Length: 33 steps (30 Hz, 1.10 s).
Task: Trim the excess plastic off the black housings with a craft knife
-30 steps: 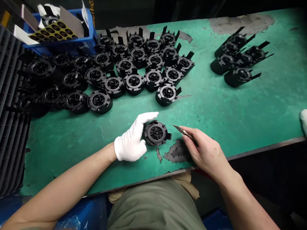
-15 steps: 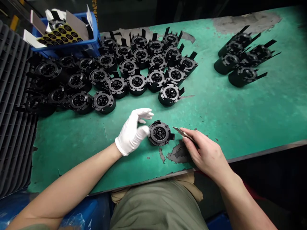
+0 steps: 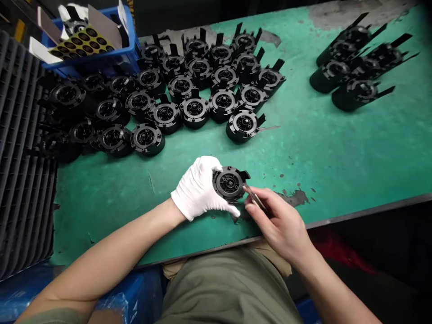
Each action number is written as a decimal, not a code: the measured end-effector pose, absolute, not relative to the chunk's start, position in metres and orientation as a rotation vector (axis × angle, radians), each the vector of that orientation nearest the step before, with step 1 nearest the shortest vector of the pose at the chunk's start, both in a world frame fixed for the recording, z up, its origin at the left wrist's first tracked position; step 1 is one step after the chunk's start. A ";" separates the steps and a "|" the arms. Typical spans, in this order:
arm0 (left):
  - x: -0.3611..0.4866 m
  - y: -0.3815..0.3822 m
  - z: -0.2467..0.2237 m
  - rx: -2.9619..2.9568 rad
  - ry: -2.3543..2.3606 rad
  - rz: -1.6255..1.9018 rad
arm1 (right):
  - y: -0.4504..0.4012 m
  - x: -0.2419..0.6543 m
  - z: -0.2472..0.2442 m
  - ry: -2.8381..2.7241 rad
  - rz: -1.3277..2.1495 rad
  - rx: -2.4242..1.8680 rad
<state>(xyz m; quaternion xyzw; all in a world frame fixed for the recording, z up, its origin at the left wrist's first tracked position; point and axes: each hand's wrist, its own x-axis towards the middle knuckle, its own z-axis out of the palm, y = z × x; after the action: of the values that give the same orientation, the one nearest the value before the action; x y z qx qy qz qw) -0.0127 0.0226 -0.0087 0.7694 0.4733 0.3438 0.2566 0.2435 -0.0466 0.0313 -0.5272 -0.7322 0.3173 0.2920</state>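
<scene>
My left hand, in a white cotton glove, grips a round black plastic part by its edge and tilts its ribbed face up. A flat tab juts from the part's upper right. My right hand is bare and pinches a slim pointed metal tool. Its tip lies at the lower right edge of the round part, and I cannot tell whether they touch. Above my hands, several matching black parts crowd the green workbench.
A second group of black parts with long tabs lies at the far right. A blue crate holds a sheet of round black pads. A ribbed dark mat runs along the left. The bench's front edge passes above my lap.
My left hand has lifted the round part off the bench and tilted it. My right hand has moved left, bringing the tool's tip to the part's edge. The view has shifted slightly.
</scene>
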 end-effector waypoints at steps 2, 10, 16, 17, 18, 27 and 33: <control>-0.014 0.021 -0.006 2.084 1.296 0.930 | -0.032 0.242 0.028 -1.933 0.798 -1.446; -0.021 0.020 0.005 2.173 1.068 1.000 | -0.035 0.269 0.053 -1.894 0.583 -1.620; -0.022 0.019 0.006 2.178 1.008 1.075 | -0.082 0.261 0.060 -2.165 0.785 -1.309; -0.022 0.017 0.007 2.169 0.992 1.050 | -0.082 0.259 0.056 -2.176 0.783 -1.288; -0.022 0.015 0.008 2.151 0.976 1.011 | -0.079 0.258 0.052 -2.175 0.758 -1.281; -0.027 0.015 0.018 2.240 1.063 1.034 | -0.058 0.276 0.045 -2.293 0.523 -1.415; -0.020 0.030 0.004 2.328 0.970 0.811 | -0.065 0.266 0.051 -2.412 0.359 -1.540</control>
<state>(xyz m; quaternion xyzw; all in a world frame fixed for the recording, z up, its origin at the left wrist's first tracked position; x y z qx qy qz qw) -0.0197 0.0303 0.0036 0.8522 0.3551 0.2968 0.2439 0.2662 -0.0652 0.0514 -0.5295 -0.8294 0.1235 0.1283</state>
